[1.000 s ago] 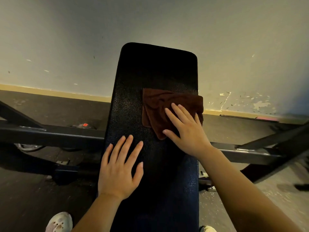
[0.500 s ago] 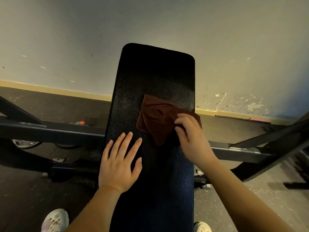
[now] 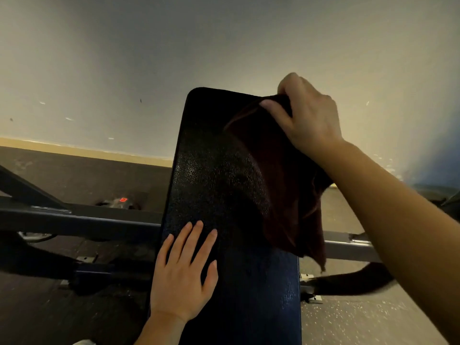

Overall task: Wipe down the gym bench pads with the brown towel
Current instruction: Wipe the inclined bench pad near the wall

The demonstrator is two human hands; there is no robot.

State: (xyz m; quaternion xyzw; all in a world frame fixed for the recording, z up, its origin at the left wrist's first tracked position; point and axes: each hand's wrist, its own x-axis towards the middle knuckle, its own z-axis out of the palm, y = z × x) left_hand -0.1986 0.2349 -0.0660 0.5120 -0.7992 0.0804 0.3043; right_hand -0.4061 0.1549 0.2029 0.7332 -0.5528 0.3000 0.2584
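Head view: The black bench pad (image 3: 214,185) runs lengthwise away from the camera toward a pale wall (image 3: 149,58). The right hand (image 3: 308,115) is at the pad's far right corner, fingers and thumb curled and clamped on the upper edge of the brown towel (image 3: 281,185). The towel hangs down along the pad's right edge, its lower end past that edge. The left hand (image 3: 184,277) lies flat on the pad at its near left edge, fingers straight and slightly spread. A dark frame bar (image 3: 74,220) crosses under the pad.

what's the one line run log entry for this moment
step: wiping bench pad | right hand: grips brown towel lifted at far end | left hand: flat on pad | towel hangs off right edge
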